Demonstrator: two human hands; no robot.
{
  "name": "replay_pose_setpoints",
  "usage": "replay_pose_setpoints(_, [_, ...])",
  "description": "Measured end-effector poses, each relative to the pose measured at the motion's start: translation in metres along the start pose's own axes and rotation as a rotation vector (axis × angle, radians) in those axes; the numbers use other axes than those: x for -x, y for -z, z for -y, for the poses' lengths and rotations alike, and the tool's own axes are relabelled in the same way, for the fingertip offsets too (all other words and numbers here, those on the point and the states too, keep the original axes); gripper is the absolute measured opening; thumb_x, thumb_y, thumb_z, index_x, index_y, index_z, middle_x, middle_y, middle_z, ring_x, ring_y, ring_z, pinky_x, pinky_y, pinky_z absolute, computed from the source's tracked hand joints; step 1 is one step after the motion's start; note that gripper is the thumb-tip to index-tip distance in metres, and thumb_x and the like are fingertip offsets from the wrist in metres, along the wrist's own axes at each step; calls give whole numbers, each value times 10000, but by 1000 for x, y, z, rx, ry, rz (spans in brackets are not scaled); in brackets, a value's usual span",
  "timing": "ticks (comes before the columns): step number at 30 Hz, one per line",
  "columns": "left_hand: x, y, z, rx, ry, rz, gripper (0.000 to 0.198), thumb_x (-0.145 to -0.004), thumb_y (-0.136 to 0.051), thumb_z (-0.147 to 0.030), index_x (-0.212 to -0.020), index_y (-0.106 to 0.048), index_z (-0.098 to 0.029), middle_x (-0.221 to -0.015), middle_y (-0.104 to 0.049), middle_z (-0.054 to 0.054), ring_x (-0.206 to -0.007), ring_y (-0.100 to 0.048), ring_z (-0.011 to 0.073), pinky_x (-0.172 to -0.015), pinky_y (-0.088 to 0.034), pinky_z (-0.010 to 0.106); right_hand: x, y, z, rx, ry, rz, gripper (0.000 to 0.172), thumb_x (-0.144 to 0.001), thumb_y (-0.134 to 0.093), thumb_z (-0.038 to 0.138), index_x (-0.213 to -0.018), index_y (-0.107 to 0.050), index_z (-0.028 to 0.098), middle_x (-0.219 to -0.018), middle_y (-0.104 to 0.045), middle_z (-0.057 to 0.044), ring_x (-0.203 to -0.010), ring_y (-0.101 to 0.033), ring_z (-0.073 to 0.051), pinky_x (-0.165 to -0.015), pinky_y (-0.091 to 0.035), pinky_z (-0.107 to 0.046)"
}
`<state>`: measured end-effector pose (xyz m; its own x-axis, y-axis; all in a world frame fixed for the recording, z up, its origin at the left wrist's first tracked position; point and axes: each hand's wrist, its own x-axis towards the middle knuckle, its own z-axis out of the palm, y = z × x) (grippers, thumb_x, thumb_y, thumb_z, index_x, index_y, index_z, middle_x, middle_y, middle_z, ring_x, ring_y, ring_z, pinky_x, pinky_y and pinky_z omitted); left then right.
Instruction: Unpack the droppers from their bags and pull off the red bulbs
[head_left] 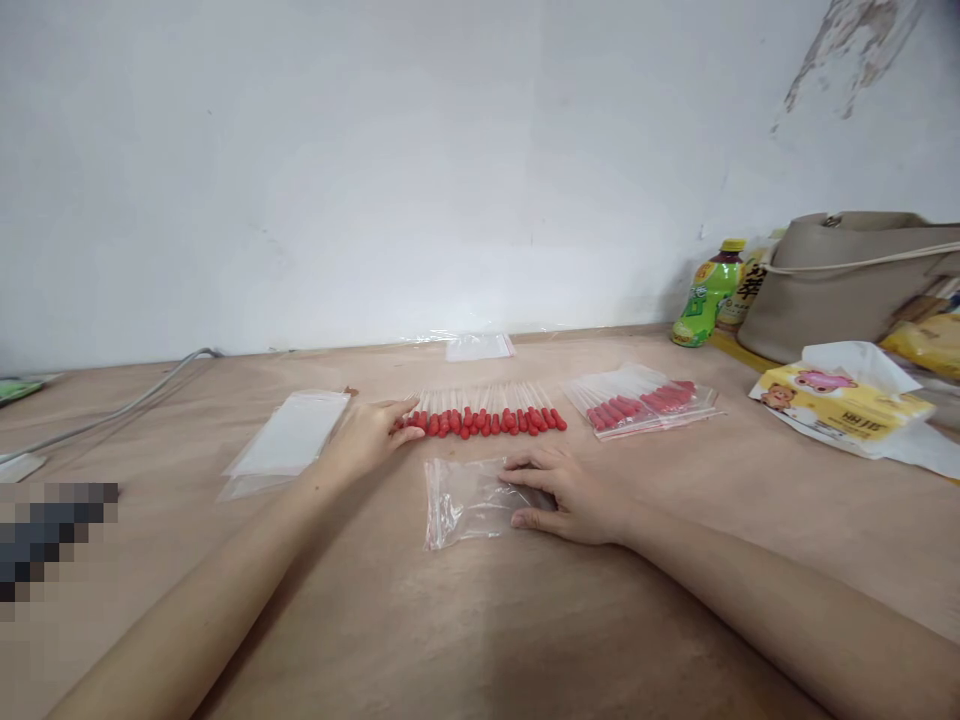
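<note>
On open tabletop (480, 620), right hand (574, 497) fingers (525, 462) flat on bag (457, 500) edge; left hand (367, 438) seemingly pinches end dropper (420, 420).

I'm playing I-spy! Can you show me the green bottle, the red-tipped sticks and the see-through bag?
green bottle (703, 300): head view, on the middle of its body.
red-tipped sticks (487, 421): head view, on the red ends mid-row.
see-through bag (457, 500): head view, on its bare left half.

green bottle (705, 295), beige handbag (840, 290), tissue pack (840, 400), cable (127, 405)
</note>
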<state>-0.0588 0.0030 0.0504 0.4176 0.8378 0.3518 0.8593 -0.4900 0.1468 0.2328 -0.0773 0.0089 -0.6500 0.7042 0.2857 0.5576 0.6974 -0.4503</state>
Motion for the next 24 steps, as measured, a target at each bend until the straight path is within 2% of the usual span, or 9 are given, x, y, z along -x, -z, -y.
replay_pose_setpoints(2, [2, 2, 9, 26, 56, -15, 453, -771, -503, -502, -1095, -588, -198, -1058, -632, 80, -952, -584, 240, -842, -430, 329, 0, 0, 0, -3, 3, -3, 480, -796, -518, 498, -1196, -528, 232, -1190, -515, -79, -1088, -459, -215, -942, -356, -379])
replay_pose_setpoints(5, [6, 3, 25, 121, 248, 18, 497, -728, -509, -521, -1066, -600, -168, -1107, -608, 95, -989, -573, 250, -841, -446, 331, 0, 2, 1, -5, 2, -7, 477, -794, -526, 492, -1197, -529, 237, -1182, -520, -79, -1084, -462, -215, -942, -358, -379])
replay_pose_setpoints(9, [9, 4, 34, 415, 437, 115, 554, -599, -618, -485, -1048, -589, -163, -1029, -641, 91, -952, -598, 225, -815, -471, 298, 1, 2, 2, -3, -1, -9, 484, -796, -523, 494, -1211, -516, 244, -1191, -516, -76, -1086, -462, -216, -940, -360, -385])
replay_pose_setpoints(14, [8, 9, 30, 626, 591, 116, 558, -472, -728, -393, -962, -599, -158, -879, -663, 66, -848, -626, 224, -745, -488, 311, 2, 2, 1, 7, 9, -15, 487, -798, -517, 499, -1215, -512, 248, -1188, -518, -81, -1082, -467, -221, -935, -367, -392])
replay_pose_setpoints(19, [8, 11, 26, 817, 694, 147, 524, -433, -767, -365, -888, -609, -159, -761, -671, 36, -771, -640, 204, -705, -491, 300, 1, 2, 2, 3, 9, -11, 481, -791, -533, 489, -1203, -523, 242, -1176, -524, -78, -1079, -467, -216, -934, -367, -383])
replay_pose_setpoints(24, [8, 5, 27, 821, 718, 31, 452, -432, -776, -277, -829, -609, -139, -671, -643, 11, -681, -633, 173, -688, -499, 290, 0, 1, 1, 0, 15, -21, 480, -795, -525, 490, -1204, -522, 240, -1182, -520, -82, -1082, -468, -220, -931, -368, -391])
